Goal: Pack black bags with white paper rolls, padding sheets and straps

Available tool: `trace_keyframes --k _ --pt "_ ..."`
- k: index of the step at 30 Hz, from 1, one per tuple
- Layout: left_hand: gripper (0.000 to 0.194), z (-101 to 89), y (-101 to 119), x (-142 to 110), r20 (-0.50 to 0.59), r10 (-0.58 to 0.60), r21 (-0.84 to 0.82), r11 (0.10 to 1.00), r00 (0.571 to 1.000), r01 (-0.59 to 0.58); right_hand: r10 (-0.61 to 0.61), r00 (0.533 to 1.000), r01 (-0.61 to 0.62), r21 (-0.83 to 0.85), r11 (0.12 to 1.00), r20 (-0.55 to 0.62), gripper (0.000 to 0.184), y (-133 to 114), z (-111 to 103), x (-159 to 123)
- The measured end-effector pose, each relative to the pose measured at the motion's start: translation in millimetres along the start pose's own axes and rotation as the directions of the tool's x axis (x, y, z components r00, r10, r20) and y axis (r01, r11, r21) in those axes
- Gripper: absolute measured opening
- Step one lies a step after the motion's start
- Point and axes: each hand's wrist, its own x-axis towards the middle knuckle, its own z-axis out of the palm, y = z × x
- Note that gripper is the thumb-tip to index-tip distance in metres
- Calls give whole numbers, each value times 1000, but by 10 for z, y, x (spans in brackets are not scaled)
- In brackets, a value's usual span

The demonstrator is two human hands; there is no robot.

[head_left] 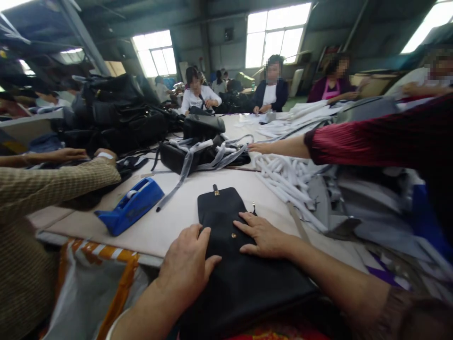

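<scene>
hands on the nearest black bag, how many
2: the left hand at the left edge of the black bag, the right hand on its right side.

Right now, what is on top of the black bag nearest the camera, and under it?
On the black bag: the left hand, the right hand and a gold-coloured stud. Its upper part lies over the pale tabletop; what is under the rest is covered.

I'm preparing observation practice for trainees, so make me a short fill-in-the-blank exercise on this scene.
1. The left hand and right hand both touch a bag whose colour is ____.
2. The tape dispenser is coloured ____.
3. In the picture, the white tubes lie to the ____ of the tape dispenser.

Missing words: black; blue; right.
</scene>
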Motion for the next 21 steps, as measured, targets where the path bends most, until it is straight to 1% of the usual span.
trace_keyframes --k 1,2,4,5,7,8,9,10,12,15,18,21 --pt "55 -31 101 110 -26 128 -6 992 991 -128 -8 1000 8 7 1000 -18 89 15 12 2" --pt "57 -26 198 231 -34 249 -38 967 968 -250 -30 999 30 11 999 -45 88 37 32 8" --pt "66 79 353 487 -2 442 -128 889 897 -439 -116 987 118 10 993 -112 87 91 84 33" --pt "71 168 401 613 37 516 -168 847 856 -504 -167 976 169 3 986 -143 86 117 109 51" --pt "76 374 425 830 119 621 -223 777 775 -588 -232 953 234 -15 972 -192 81 150 146 88" --pt "76 476 406 912 148 653 -236 752 743 -615 -243 946 245 -21 969 -212 77 156 156 106" --pt "76 569 372 973 158 665 -237 743 730 -626 -247 941 248 -21 968 -232 73 156 161 122" --pt "75 651 329 1014 162 664 -231 744 729 -627 -248 935 253 -16 967 -252 70 154 161 133" --pt "72 775 244 1049 153 645 -208 762 749 -614 -254 921 271 18 962 -294 64 152 147 136" --pt "70 879 169 1051 139 630 -185 774 764 -605 -228 907 287 123 950 -353 53 181 101 70" --pt "72 893 179 1048 141 613 -176 789 778 -589 -191 906 302 261 917 -379 47 233 25 -81" --pt "70 827 249 1047 218 574 -148 819 789 -555 -134 918 282 377 882 -372 42 290 -77 -273"
